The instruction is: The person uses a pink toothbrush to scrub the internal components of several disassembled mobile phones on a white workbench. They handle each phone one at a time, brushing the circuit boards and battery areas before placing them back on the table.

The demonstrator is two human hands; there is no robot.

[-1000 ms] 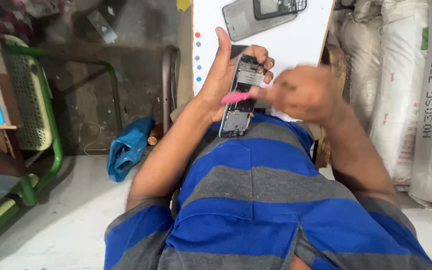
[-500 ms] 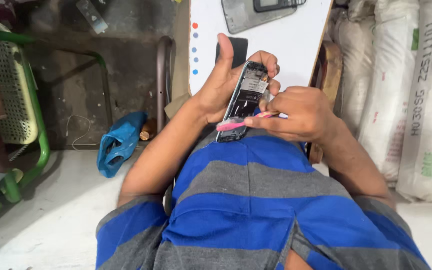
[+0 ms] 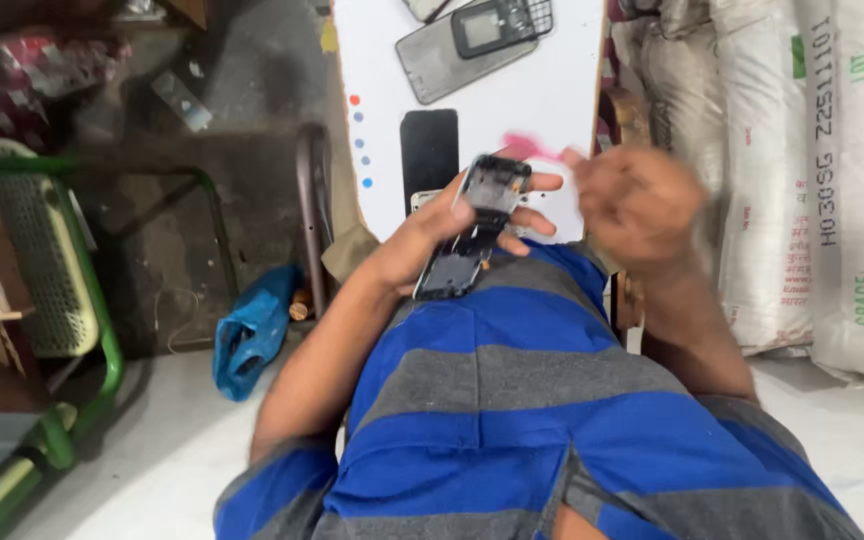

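- While I look down over my blue and grey striped shirt [image 3: 512, 400], my left hand [image 3: 432, 235] is closed around an opened phone body [image 3: 472, 228], thumb on its upper face and fingers wrapped behind its far edge.
- The phone body is tilted, its top end pointing away from me and slightly right, its lower end near my wrist.
- My right hand [image 3: 637, 200] is just right of the phone body, apart from it, and blurred; its fingers look curled, with a pink smear [image 3: 527, 147] beside them, though I cannot tell what it grips.
- Beyond both hands lies the white worktop [image 3: 562, 90], with a flat black panel [image 3: 429, 155] right behind my left hand's fingertips.
- Further off on the worktop rest a grey phone cover [image 3: 432, 65] and a dark keypad phone [image 3: 500, 25] lying partly over it.
- A row of coloured dots [image 3: 360, 140] runs along the worktop edge, left of the black panel.
- To the right of my right hand stand white sacks [image 3: 802, 170].
- Far left of my left arm are a blue bag [image 3: 252, 335] on the floor and a green metal chair [image 3: 52, 270].
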